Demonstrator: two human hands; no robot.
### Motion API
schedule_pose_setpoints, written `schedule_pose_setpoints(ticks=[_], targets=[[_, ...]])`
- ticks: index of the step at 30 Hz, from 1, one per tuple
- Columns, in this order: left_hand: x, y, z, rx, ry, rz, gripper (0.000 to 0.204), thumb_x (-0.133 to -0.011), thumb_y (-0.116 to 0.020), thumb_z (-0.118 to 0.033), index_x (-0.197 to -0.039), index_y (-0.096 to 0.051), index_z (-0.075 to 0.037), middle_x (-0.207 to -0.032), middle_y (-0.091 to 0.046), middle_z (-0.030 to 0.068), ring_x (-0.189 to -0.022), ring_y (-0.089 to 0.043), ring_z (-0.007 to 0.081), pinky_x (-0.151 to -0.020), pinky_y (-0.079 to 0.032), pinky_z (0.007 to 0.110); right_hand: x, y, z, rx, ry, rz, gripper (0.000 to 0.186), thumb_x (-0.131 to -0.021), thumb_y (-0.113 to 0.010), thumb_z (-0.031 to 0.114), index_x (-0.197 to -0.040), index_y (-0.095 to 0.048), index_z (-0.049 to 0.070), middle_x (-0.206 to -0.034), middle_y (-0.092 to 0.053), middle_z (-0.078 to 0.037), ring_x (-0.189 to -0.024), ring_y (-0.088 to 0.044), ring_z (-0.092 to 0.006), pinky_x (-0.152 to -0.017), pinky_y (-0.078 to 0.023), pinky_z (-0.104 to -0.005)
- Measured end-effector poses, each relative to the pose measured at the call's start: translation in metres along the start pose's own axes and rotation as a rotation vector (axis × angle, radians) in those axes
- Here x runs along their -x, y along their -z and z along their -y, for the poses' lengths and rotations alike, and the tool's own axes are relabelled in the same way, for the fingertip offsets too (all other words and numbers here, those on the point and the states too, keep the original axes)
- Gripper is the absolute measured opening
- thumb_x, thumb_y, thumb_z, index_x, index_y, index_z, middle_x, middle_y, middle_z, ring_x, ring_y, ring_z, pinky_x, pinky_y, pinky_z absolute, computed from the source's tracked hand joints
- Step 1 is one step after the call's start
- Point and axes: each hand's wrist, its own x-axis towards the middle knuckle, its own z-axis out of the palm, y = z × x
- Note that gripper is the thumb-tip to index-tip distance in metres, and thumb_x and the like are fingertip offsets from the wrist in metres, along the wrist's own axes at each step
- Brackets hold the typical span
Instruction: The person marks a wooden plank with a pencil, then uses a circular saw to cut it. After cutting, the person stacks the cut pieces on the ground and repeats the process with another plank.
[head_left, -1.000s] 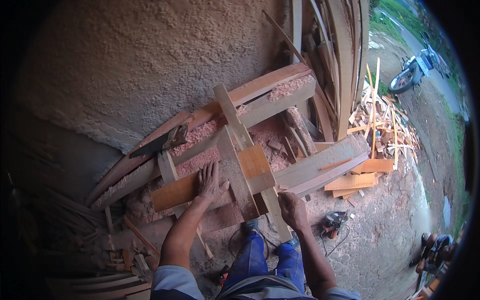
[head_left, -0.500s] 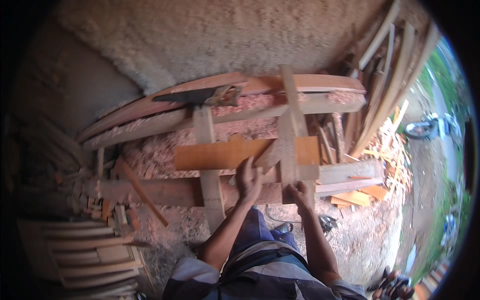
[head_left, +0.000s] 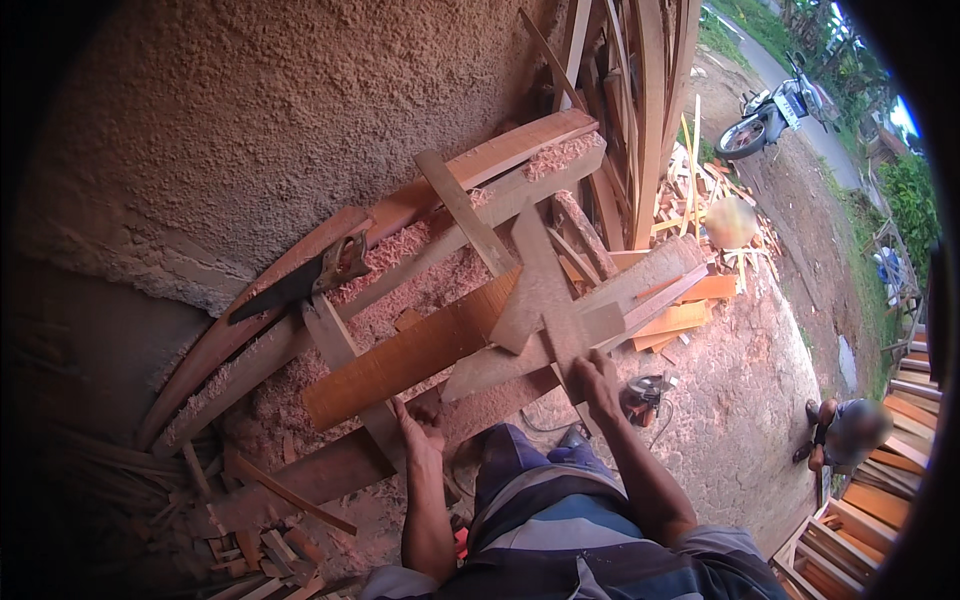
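My right hand (head_left: 597, 383) is closed around the lower end of a pale, narrow wooden piece (head_left: 566, 338). A broad, pointed pale wood piece (head_left: 530, 285) overlaps it; whether the two are joined, I cannot tell. Beneath them an orange-brown board (head_left: 400, 365) lies slanting across the wooden supports. My left hand (head_left: 422, 428) is by the near edge of that board, thumb raised and apart, fingers partly curled, with nothing visible in it. Another pale beam (head_left: 500, 372) runs beside the board, below the pointed piece.
A handsaw (head_left: 295, 285) rests on the long curved timbers (head_left: 245, 340) along the rough wall. Pink shavings (head_left: 400, 250) cover much around them. A corded power tool (head_left: 645, 396) stands on the floor at right. Farther right are a person (head_left: 845, 430) and a motorbike (head_left: 770, 118).
The view has turned, so the bench now slants. My left hand has come off the middle of the board toward its left part. The pale pieces have swung to a tilt in my right hand.
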Motion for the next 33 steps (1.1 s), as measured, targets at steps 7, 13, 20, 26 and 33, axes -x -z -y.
schedule_pose_setpoints(ticks=[7,13,20,26,33], targets=[[-0.049,-0.078,0.026,0.536,-0.136,0.258,0.088,-0.076,-0.084,-0.058,-0.144,-0.051,-0.013,-0.132,-0.062,0.0114,-0.125,-0.057,0.0302,-0.112,-0.043,0.051,0.011,0.114,-0.033,-0.361,0.015,-0.236,0.024,-0.091,-0.057,0.024,-0.097,-0.063,0.002,-0.086,-0.058,-0.001,-0.078,-0.052,-0.0111,-0.069,-0.043,-0.0274],[-0.038,-0.076,0.004,0.420,-0.357,0.516,0.086,-0.079,-0.086,-0.042,-0.149,-0.047,-0.010,-0.149,-0.055,0.0142,-0.136,-0.052,0.0320,-0.116,-0.042,0.051,0.046,0.143,-0.059,-0.403,0.056,-0.404,0.022,-0.090,-0.055,0.021,-0.099,-0.062,0.001,-0.086,-0.060,-0.008,-0.063,-0.061,-0.0194,-0.057,-0.055,-0.0343],[0.043,-0.095,-0.165,-0.137,-0.452,0.578,0.078,-0.091,-0.073,-0.054,-0.148,-0.050,-0.006,-0.141,-0.059,0.0113,-0.124,-0.058,0.0297,-0.104,-0.047,0.047,0.064,0.160,-0.058,-0.483,-0.018,-0.538,0.010,-0.085,-0.059,0.017,-0.081,-0.060,0.008,-0.079,-0.049,-0.002,-0.078,-0.049,-0.0145,-0.069,-0.041,-0.0302],[0.078,-0.178,-0.202,-0.667,-0.632,0.781,0.077,-0.090,-0.068,-0.065,-0.132,-0.062,-0.001,-0.122,-0.069,0.0132,-0.110,-0.065,0.0276,-0.094,-0.051,0.042,0.063,0.156,-0.058,-0.251,-0.018,-0.458,0.033,-0.085,-0.059,0.028,-0.086,-0.063,-0.005,-0.091,-0.064,-0.019,-0.086,-0.061,-0.0332,-0.074,-0.046,-0.0385],[-0.002,-0.242,-0.144,-1.813,-0.840,0.992,0.083,-0.086,-0.064,-0.076,-0.109,-0.071,0.004,-0.100,-0.075,0.0134,-0.095,-0.071,0.0288,-0.082,-0.053,0.038,0.103,0.136,-0.053,0.032,0.042,-0.547,0.033,-0.086,-0.058,0.031,-0.080,-0.058,-0.002,-0.074,-0.058,-0.010,-0.073,-0.058,-0.0202,-0.066,-0.046,-0.0370]])
